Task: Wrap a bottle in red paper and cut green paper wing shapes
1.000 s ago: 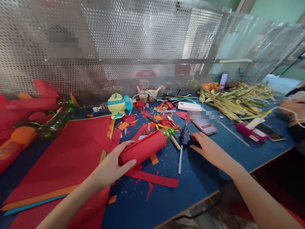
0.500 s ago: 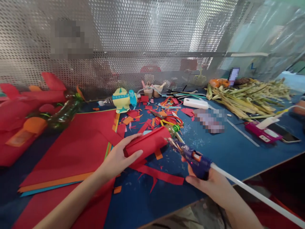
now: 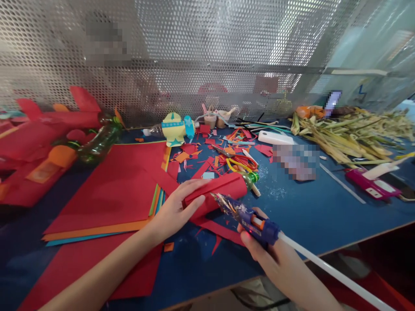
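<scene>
Right now, holding the bottle (image 3: 250, 181) with the left hand (image 3: 175, 211), clamped on the end away from the green cap (image 3: 255, 177), with fingers over the top and thumb in front. Lying on its side on the blue table (image 3: 301, 216), straight ahead, rolled in a red wrapper (image 3: 225, 188), with only the neck and cap showing. Gripping the glue gun (image 3: 261, 226) in the right hand (image 3: 279, 259), closed around the handle; cannot tell whether squeezing the trigger. Aiming the nozzle (image 3: 223, 202) leftward at the wrapper, near the left thumb; cannot tell whether touching. Fitted at the back with a long white stick (image 3: 330, 271), slanting down to the right. In front of the bottle, a red strip (image 3: 223, 232). Just beyond, scissors (image 3: 223, 151) among red and orange scraps (image 3: 189, 149). To the left, a stack of red sheets (image 3: 110, 185), with orange and blue edges peeking out, and past that a green bottle (image 3: 100, 140). Farther back, a yellow cutout (image 3: 171, 134) and two cups (image 3: 210, 120), before a mesh screen (image 3: 210, 43). Off to the right, dry husks (image 3: 350, 134) and a purple power strip (image 3: 372, 185).
</scene>
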{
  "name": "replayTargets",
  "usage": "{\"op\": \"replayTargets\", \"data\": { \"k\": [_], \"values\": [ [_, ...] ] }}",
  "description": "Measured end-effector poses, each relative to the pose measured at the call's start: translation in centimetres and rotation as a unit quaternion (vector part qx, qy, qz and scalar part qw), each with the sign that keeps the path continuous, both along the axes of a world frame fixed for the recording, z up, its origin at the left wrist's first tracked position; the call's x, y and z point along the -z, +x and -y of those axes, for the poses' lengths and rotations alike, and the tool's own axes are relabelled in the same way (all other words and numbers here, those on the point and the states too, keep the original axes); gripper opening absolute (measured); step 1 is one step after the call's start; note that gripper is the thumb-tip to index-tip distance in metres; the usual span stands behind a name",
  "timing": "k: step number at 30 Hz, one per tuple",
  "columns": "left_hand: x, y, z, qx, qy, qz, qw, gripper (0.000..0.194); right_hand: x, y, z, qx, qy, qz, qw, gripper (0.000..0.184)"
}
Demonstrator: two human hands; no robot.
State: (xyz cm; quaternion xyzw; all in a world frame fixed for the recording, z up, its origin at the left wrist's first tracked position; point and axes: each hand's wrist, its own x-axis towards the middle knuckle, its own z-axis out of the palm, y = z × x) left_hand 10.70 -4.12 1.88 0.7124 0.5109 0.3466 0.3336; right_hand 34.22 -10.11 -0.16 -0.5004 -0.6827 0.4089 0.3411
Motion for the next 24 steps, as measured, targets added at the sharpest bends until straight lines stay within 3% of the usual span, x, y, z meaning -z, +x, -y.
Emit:
{"op": "replayTargets", "data": {
  "k": [8, 24],
  "values": [
    [0.3, 0.1, 0.0, 0.011, 0.004, 0.034, 0.999, 0.035, -0.7, -0.4, 0.0, -0.025, 0.044, 0.043, 0.998, 0.012],
    [0.1, 0.1, 0.2, 0.017, -0.026, 0.083, 0.996, 0.037, -2.6, -1.9, -1.1, -0.021, 0.034, 0.082, 0.996, 0.020]
  ]
}}
